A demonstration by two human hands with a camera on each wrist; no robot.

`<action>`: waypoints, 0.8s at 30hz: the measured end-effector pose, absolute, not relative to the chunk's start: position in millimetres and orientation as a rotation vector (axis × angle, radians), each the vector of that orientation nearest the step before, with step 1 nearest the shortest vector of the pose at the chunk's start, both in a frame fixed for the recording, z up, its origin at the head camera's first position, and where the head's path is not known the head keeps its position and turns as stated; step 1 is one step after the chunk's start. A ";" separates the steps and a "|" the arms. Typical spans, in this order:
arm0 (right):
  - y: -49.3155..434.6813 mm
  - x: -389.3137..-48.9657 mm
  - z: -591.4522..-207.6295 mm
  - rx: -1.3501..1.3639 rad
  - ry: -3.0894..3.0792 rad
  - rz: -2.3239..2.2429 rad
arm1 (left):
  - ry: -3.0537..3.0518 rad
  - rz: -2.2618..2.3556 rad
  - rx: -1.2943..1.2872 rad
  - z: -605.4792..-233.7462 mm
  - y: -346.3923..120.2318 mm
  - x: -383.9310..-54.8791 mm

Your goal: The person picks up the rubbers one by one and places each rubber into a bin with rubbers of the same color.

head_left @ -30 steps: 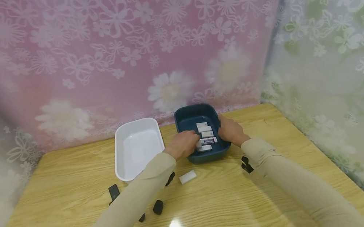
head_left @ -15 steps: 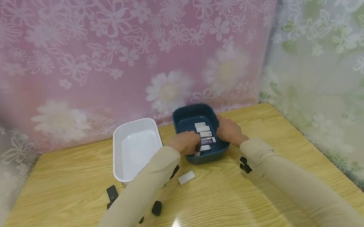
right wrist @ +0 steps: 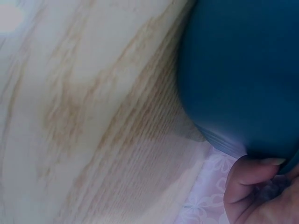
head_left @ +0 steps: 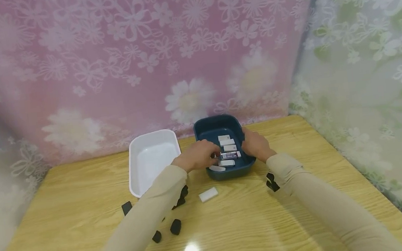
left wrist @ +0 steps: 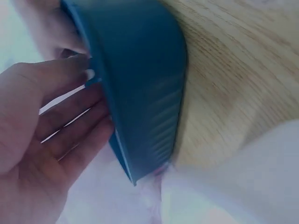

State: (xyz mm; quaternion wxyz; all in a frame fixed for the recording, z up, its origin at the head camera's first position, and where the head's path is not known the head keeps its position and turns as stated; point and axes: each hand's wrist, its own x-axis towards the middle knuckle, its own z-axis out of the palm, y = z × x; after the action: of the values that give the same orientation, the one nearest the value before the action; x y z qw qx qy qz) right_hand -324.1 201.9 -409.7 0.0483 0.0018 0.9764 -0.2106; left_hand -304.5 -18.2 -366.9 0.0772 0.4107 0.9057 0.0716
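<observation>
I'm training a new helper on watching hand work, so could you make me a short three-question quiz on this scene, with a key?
1. True or false: the right hand grips the white tub.
2. Fill in the blank: erasers lie in the blue tub, and a loose eraser lies in front of it on the ____.
3. Where are the fingertips of the left hand?
A) on the loose eraser
B) over the blue tub
C) in the white tub

Key:
1. False; it grips the blue tub.
2. table
3. B
</observation>
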 end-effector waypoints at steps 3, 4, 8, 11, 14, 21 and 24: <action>201.8 -325.1 -409.7 0.009 2.979 -0.633 | 2.784 0.253 1.283 -361.2 -29.0 -294.2; 201.6 -325.4 -409.6 0.009 2.976 -0.633 | 2.823 0.262 1.306 -360.7 -32.4 -290.2; 201.9 -328.0 -410.9 -0.004 2.965 -0.641 | 3.028 0.335 1.361 -362.6 -46.2 -270.3; 202.0 -328.4 -410.5 -0.006 2.959 -0.639 | 3.154 0.434 1.352 -369.0 -57.0 -255.6; 200.8 -327.9 -409.2 -0.003 2.956 -0.636 | 3.192 0.474 1.336 -375.3 -65.5 -239.7; 200.6 -328.6 -409.2 0.001 2.956 -0.641 | 3.055 0.200 1.316 -396.2 -60.8 -209.7; 198.6 -329.7 -409.8 -0.009 2.960 -0.656 | 3.030 0.093 1.212 -407.3 -56.7 -205.2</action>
State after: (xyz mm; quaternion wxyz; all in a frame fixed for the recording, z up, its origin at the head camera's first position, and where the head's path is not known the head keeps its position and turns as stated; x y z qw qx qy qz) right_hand -329.7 198.6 -409.8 0.0550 -0.0031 0.9748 -0.2161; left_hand -205.2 -56.7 -407.3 -0.0614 0.3706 0.9263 0.0285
